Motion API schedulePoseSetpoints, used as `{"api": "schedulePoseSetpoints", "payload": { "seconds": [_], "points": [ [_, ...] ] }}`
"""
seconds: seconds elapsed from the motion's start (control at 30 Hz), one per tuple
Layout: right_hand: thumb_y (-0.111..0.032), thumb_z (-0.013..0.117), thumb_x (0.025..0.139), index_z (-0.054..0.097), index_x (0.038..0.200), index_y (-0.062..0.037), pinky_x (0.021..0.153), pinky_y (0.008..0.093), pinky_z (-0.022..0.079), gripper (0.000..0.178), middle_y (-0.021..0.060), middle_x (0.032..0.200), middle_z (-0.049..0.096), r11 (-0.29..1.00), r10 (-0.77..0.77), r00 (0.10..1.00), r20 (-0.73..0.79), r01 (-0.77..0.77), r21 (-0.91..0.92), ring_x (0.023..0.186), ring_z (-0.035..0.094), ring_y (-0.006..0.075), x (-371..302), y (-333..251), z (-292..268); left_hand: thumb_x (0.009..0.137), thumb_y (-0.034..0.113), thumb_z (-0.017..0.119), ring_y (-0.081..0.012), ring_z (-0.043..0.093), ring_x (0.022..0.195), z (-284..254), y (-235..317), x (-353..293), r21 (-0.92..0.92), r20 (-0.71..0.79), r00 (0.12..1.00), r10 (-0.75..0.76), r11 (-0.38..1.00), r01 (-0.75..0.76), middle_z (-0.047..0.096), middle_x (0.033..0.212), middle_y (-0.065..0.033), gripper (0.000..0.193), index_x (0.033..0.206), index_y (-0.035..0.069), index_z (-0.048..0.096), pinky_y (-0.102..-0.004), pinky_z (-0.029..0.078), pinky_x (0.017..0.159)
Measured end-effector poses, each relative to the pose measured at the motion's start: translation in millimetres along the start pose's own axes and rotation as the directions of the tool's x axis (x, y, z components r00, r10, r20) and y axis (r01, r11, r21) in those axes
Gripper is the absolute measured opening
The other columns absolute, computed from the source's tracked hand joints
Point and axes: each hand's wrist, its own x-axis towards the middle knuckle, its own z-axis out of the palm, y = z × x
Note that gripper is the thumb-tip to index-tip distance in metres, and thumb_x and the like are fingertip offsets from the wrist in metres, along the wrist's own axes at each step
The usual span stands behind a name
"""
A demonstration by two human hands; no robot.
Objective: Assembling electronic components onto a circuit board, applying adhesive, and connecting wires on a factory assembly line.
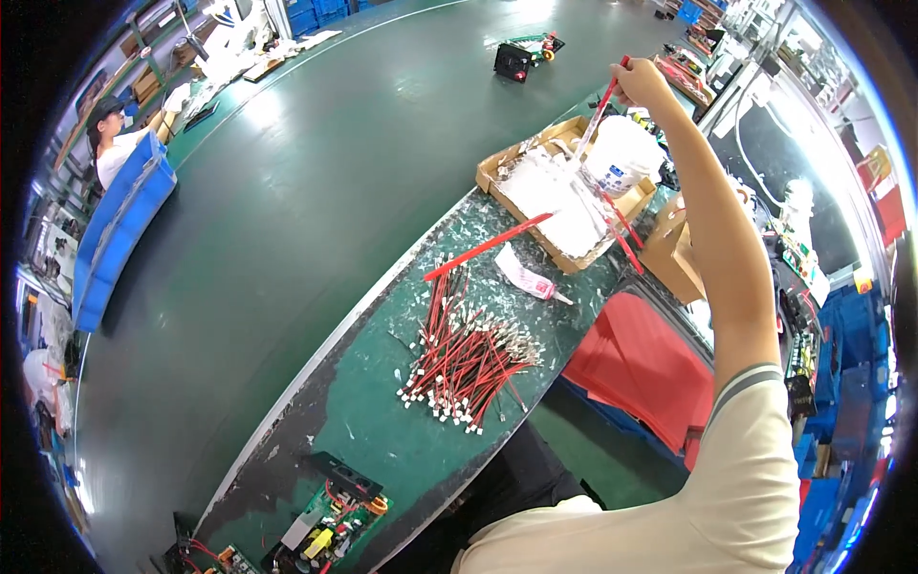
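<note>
My right hand (pixel 643 84) is stretched far out over the back of the bench, closed around the upper end of a long red stick (pixel 605 100). The stick slants down, its lower part coated white, to a shallow cardboard tray (pixel 490 174) smeared with white paste (pixel 550 196). A white tub (pixel 623 153) stands in the tray, close below my right hand. Another red stick (pixel 488 247) lies across the tray's near edge. Nearer to me are a white tube (pixel 523 275) with a pointed nozzle and a heap of red and black wires (pixel 469 359) with white connectors. My left hand is out of view.
Circuit boards (pixel 330 521) lie at the bench's near end. A red chair seat (pixel 641 359) is beside the bench, and a cardboard box (pixel 674 253) is right of the tray. Across the green floor (pixel 287 220), a person (pixel 115 143) sits behind a blue bin (pixel 120 239).
</note>
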Motion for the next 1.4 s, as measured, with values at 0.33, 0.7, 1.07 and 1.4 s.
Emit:
{"api": "schedulePoseSetpoints", "payload": {
  "seconds": [0.33, 0.7, 1.07, 1.4],
  "points": [
    [-0.032, 0.059, 0.091, 0.067, 0.071, 0.0007, 0.046, 0.0299, 0.050, 0.039, 0.0079, 0.056, 0.063, 0.980, 0.061, 0.998, 0.029, -0.055, -0.192, 0.045, 0.060, 0.0169, 62, 29, 35, 0.102, 0.040, 0.043, -0.0331, 0.060, 0.092, 4, 27, 6, 0.166, -0.034, 0.998, 0.043, 0.986, -0.037, 0.063, 0.112, -0.0183, 0.047, 0.117, 0.000, 0.063, -0.0473, 0.048, 0.079],
    [-0.033, 0.056, 0.097, 0.065, 0.081, -0.0011, 0.048, 0.0221, 0.049, 0.037, 0.0038, 0.067, 0.066, 0.995, -0.095, 0.995, 0.019, 0.095, 0.024, 0.053, 0.061, 0.0099, 96, 18, 5, 0.093, 0.039, 0.053, -0.0330, 0.059, 0.105, -5, 2, -11, -0.014, -0.154, 0.917, -0.368, 0.929, 0.371, 0.063, 0.120, -0.0143, 0.045, 0.122, 0.006, 0.064, -0.0504, 0.046, 0.090],
    [-0.029, 0.057, 0.095, 0.063, 0.080, 0.0003, 0.047, 0.0257, 0.049, 0.034, 0.0058, 0.062, 0.062, 0.998, -0.022, 0.995, 0.101, 0.028, -0.063, 0.048, 0.058, 0.0125, 76, 23, 14, 0.091, 0.049, 0.054, -0.0308, 0.058, 0.107, 6, 11, -6, -0.148, -0.123, 0.936, -0.331, 0.938, 0.313, 0.064, 0.117, -0.0124, 0.051, 0.118, 0.008, 0.067, -0.0491, 0.047, 0.089],
    [-0.029, 0.059, 0.094, 0.061, 0.081, 0.0006, 0.038, 0.0286, 0.039, 0.033, 0.0074, 0.060, 0.060, 0.999, 0.035, 0.996, 0.077, -0.033, -0.030, 0.042, 0.052, 0.0121, 109, 70, 58, 0.097, 0.030, 0.049, -0.0375, 0.060, 0.103, -18, -105, -34, 0.269, -0.071, 0.994, 0.080, 0.961, -0.059, 0.061, 0.117, -0.0214, 0.041, 0.124, -0.001, 0.053, -0.0508, 0.049, 0.088]
  ]
}}
